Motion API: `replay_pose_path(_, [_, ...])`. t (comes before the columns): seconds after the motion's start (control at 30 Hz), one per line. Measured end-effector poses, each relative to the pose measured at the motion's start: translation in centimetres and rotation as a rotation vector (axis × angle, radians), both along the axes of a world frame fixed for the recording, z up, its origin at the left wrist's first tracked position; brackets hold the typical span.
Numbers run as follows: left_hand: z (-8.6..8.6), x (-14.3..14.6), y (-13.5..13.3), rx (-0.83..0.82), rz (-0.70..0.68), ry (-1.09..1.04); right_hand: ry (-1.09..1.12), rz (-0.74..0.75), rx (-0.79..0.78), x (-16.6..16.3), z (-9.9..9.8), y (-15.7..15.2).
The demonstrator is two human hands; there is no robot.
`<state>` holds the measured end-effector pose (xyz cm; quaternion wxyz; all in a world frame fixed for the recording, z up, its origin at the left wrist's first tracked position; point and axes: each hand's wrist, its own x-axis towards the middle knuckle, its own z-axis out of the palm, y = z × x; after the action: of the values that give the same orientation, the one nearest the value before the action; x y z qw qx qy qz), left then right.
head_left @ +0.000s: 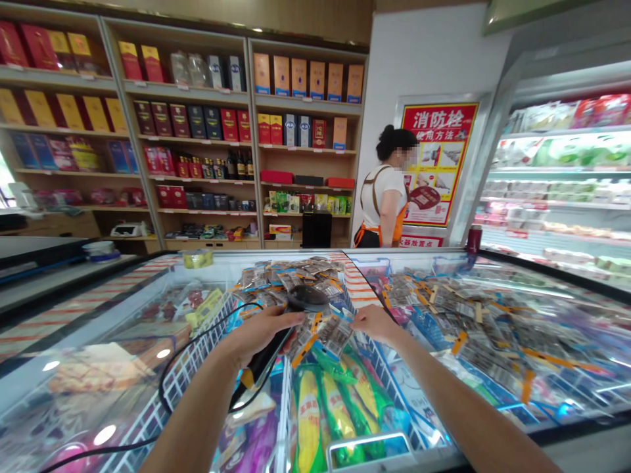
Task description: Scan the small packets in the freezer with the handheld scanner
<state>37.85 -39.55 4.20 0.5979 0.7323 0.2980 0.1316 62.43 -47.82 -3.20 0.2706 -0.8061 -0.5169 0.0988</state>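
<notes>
My left hand [259, 334] is wrapped around the handle of a black barcode scanner [308, 299], whose dark head points forward over a wire basket. A black cable trails from it to the lower left. Just right of the scanner, my right hand [375, 323] is closed in a pinch at the edge of a small packet [338, 334] with a barcode label facing me. Another packet with an orange strip [306, 340] lies against it, under the scanner head. Whether the left fingers also touch that packet cannot be seen. Below both hands lie green-wrapped corn packs [340, 414].
Freezer cases with glass tops surround my arms. A heap of similar packets [473, 328] covers the right-hand case. A co-worker [382, 197] in an orange apron stands beyond the freezers, near a red poster [444, 157]. Shelves of boxes [197, 121] line the back wall.
</notes>
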Motion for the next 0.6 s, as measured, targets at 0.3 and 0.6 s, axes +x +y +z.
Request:
replay_pose_path(0.3, [-0.4,0.8,-0.6,-0.031,-0.142,-0.037,0.719,-0.224,0.505,3.3,2.0,-0.6])
replay_pose_path(0.6, [-2.3,2.7,-2.1,-0.127,-0.166,-0.03,0.633,-0.381,0.767,5.3,2.4,-1.3])
